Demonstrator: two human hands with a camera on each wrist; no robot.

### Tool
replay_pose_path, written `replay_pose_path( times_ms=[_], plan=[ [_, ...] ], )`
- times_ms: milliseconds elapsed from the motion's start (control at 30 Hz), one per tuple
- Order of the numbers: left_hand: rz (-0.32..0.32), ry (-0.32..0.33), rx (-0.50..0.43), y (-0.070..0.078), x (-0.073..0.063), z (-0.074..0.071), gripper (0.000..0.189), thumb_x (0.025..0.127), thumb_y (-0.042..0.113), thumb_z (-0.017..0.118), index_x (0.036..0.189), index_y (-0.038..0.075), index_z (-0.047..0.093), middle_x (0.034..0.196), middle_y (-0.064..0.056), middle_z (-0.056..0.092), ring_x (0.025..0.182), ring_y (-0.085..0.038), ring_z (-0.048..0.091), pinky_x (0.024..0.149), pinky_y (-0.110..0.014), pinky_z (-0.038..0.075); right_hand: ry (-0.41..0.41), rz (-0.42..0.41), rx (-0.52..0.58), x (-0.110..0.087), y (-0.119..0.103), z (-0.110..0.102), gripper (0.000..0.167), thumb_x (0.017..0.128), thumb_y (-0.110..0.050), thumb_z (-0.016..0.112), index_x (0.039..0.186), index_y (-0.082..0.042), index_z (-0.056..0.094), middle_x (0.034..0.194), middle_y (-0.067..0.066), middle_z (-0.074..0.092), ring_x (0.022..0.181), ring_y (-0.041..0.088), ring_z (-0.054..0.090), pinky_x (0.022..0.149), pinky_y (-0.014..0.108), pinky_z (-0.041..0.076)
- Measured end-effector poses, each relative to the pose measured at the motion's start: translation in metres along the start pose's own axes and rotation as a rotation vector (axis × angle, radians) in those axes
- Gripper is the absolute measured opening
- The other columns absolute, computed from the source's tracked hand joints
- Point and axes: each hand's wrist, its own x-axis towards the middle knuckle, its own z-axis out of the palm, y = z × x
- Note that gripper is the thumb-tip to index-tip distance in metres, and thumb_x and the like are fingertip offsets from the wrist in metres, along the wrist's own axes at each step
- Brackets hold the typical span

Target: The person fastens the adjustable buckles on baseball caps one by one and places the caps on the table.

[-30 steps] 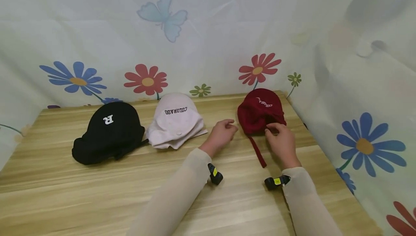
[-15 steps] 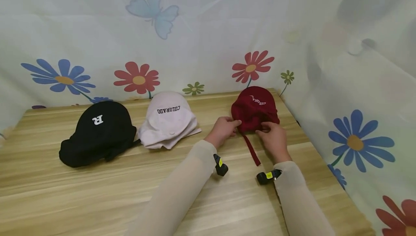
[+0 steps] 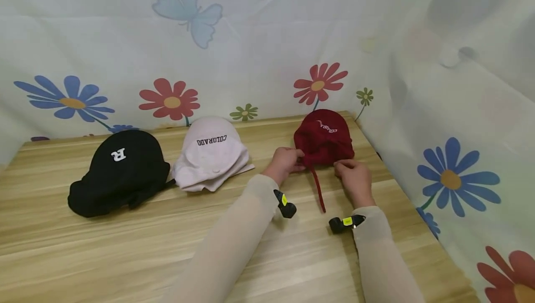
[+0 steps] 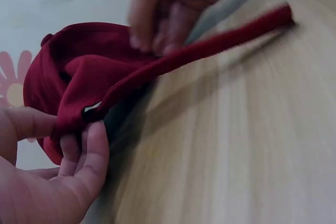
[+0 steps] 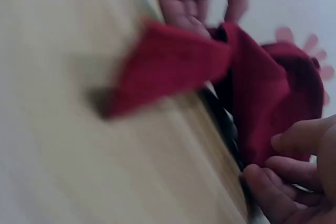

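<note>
The red cap (image 3: 323,136) sits at the far right of the table (image 3: 125,256), with its strap (image 3: 318,189) reaching toward the near side. The left hand (image 3: 286,164) pinches the cap's near left edge beside the strap's base — thumb on one side, fingers on the other. The right hand (image 3: 355,180) is at the near right edge, its grip narrow; whether fabric is caught in it I cannot tell. Farther left lies the white cap (image 3: 211,154), lettered COLORADO, then the black cap (image 3: 121,168) with a white R. A flowered backdrop (image 3: 267,52) hangs behind.

The pale cap (image 3: 209,161) reads "COLORADO", black cap (image 3: 125,168) "R", red cap (image 3: 323,138) "COLORA".
</note>
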Motion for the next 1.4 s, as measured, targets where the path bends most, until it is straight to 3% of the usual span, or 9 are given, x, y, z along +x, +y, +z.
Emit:
replay_pose_path(
  times_ms=[67, 200, 267, 400, 633, 767, 900, 1100, 1400],
  plan=[
    [-0.019, -0.037, -0.052, 0.003, 0.0, 0.0, 0.005, 0.089, 0.002, 0.055, 0.088, -0.002, 0.058, 0.072, -0.006, 0.059, 0.062, -0.017, 0.058, 0.068, -0.031, 0.055, -0.001, 0.076, 0.157, 0.003, 0.003, -0.004, 0.027, 0.088, -0.014, 0.061, 0.108, 0.003, 0.07, 0.11, 0.015, 0.067, 0.088, 0.011, 0.066, 0.078, 0.022, 0.056],
    [-0.054, -0.104, -0.095, 0.007, 0.0, 0.0, 0.011, 0.087, 0.002, 0.051, 0.076, 0.004, 0.054, 0.068, -0.004, 0.057, 0.066, -0.018, 0.056, 0.075, -0.034, 0.053, -0.026, 0.195, 0.453, 0.007, 0.009, -0.01, 0.032, 0.089, -0.001, 0.059, 0.117, 0.015, 0.06, 0.108, 0.014, 0.062, 0.079, 0.011, 0.07, 0.077, 0.023, 0.058],
    [-0.067, -0.125, -0.103, 0.009, 0.0, 0.001, 0.009, 0.085, 0.002, 0.05, 0.077, 0.004, 0.052, 0.067, -0.004, 0.056, 0.067, -0.018, 0.056, 0.078, -0.036, 0.052, -0.036, 0.233, 0.518, 0.008, 0.009, -0.013, 0.035, 0.089, 0.001, 0.059, 0.12, 0.016, 0.057, 0.103, 0.011, 0.062, 0.078, 0.01, 0.07, 0.078, 0.023, 0.058],
    [-0.082, -0.148, -0.126, 0.014, 0.0, 0.005, 0.003, 0.083, 0.002, 0.048, 0.085, 0.003, 0.051, 0.069, -0.005, 0.056, 0.071, -0.019, 0.057, 0.076, -0.035, 0.052, -0.107, 0.263, 0.635, 0.007, 0.008, -0.017, 0.022, 0.092, 0.004, 0.054, 0.113, 0.011, 0.058, 0.096, 0.007, 0.059, 0.08, 0.011, 0.068, 0.082, 0.024, 0.057],
    [-0.087, -0.176, -0.154, 0.025, -0.004, 0.008, 0.006, 0.084, 0.003, 0.049, 0.09, 0.004, 0.051, 0.077, -0.007, 0.055, 0.076, -0.021, 0.056, 0.077, -0.034, 0.052, -0.269, 0.291, 0.848, 0.007, 0.005, -0.013, 0.024, 0.095, 0.01, 0.043, 0.116, 0.0, 0.049, 0.112, 0.005, 0.051, 0.096, 0.013, 0.063, 0.094, 0.028, 0.053],
    [-0.074, -0.194, -0.179, 0.029, -0.008, 0.009, 0.006, 0.086, 0.003, 0.047, 0.089, 0.003, 0.052, 0.078, -0.008, 0.056, 0.074, -0.021, 0.056, 0.078, -0.035, 0.051, -0.293, 0.264, 0.87, 0.006, 0.003, -0.007, 0.021, 0.094, 0.01, 0.045, 0.108, -0.004, 0.054, 0.107, 0.002, 0.057, 0.096, 0.013, 0.063, 0.097, 0.029, 0.052],
    [-0.075, -0.19, -0.215, 0.031, -0.01, 0.01, 0.005, 0.087, 0.004, 0.046, 0.089, 0.003, 0.051, 0.079, -0.009, 0.056, 0.073, -0.022, 0.056, 0.081, -0.036, 0.05, -0.28, 0.203, 0.829, 0.003, 0.002, 0.003, 0.02, 0.093, 0.007, 0.053, 0.108, -0.005, 0.057, 0.101, -0.001, 0.063, 0.09, 0.011, 0.067, 0.091, 0.029, 0.055],
    [-0.067, -0.209, -0.265, 0.03, -0.014, 0.01, 0.007, 0.085, 0.002, 0.046, 0.091, 0.002, 0.049, 0.083, -0.011, 0.054, 0.074, -0.023, 0.058, 0.086, -0.039, 0.051, -0.17, 0.151, 0.703, 0.001, 0.001, 0.02, 0.025, 0.089, 0.003, 0.062, 0.113, -0.001, 0.055, 0.091, -0.007, 0.065, 0.08, 0.006, 0.067, 0.074, 0.024, 0.057],
    [-0.045, -0.228, -0.294, 0.033, -0.017, 0.011, 0.004, 0.084, 0.004, 0.046, 0.085, 0.004, 0.05, 0.075, -0.009, 0.051, 0.068, -0.022, 0.057, 0.07, -0.032, 0.054, -0.061, 0.125, 0.735, 0.001, 0.001, 0.024, 0.008, 0.091, -0.001, 0.062, 0.097, -0.007, 0.062, 0.083, -0.008, 0.069, 0.077, 0.008, 0.066, 0.069, 0.024, 0.056]
  ],
)
